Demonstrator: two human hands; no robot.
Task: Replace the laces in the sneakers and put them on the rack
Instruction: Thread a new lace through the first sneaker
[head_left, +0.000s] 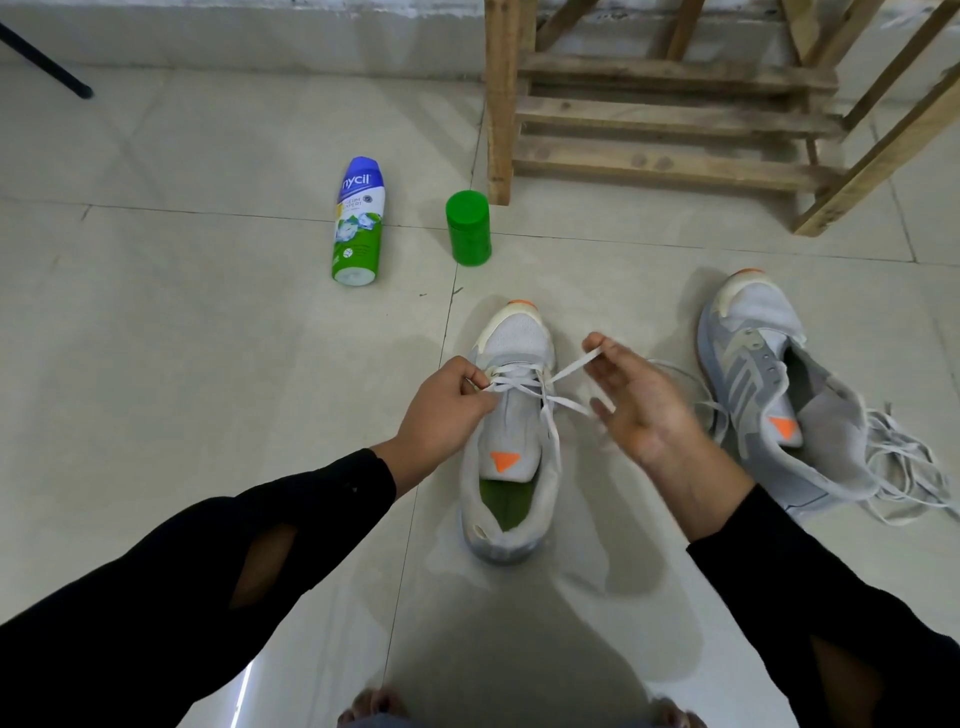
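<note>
A white-grey sneaker with an orange tongue mark and green insole stands on the floor in front of me, toe pointing away. A white lace is threaded through its front eyelets. My left hand pinches the lace at the sneaker's left eyelets. My right hand pinches a lace end between thumb and forefinger, and another strand runs across its lower fingers. The second sneaker lies to the right, unlaced, with a loose white lace piled beside it.
A wooden rack stands at the back right on the tiled floor. A powder bottle lies on its side at the back left, next to an upright green container. A black pole crosses the top left corner. My toes show at the bottom edge.
</note>
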